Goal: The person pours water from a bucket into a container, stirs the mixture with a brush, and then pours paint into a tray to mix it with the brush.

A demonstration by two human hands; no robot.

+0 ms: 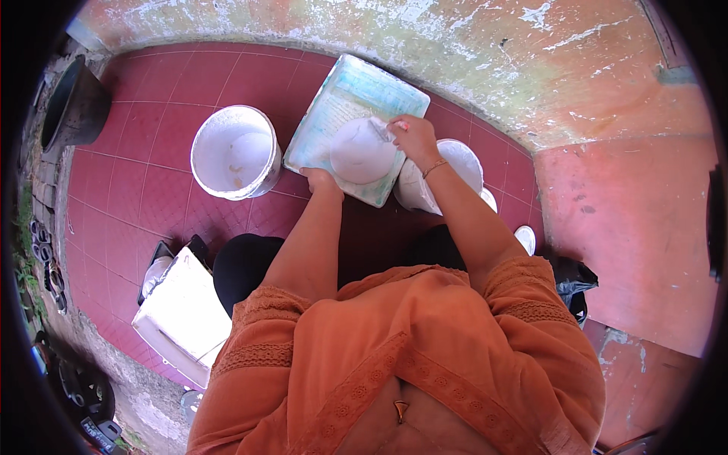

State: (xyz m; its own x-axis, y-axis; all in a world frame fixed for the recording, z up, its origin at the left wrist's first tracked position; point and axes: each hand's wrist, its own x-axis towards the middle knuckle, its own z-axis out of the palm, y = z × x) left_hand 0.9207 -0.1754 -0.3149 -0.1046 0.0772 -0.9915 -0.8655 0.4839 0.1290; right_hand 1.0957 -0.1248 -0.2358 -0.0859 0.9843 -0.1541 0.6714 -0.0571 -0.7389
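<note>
White rounded mass [360,157] on the near half of a pale tray [379,87], close to its near edge. Right hand [415,138] narrow on a bunched white piece [381,130] at the mass's far right side. Left hand [321,180] at the tray's near edge, fingers mostly hidden, cannot tell whether gripping. Far corners close to the wall [455,64]; wide tiled floor [144,182] to the left. Left of the tray, an open white bucket [214,144] with brownish smudges inside; right, a second bucket [415,191], partly behind the forearm [466,208].
</note>
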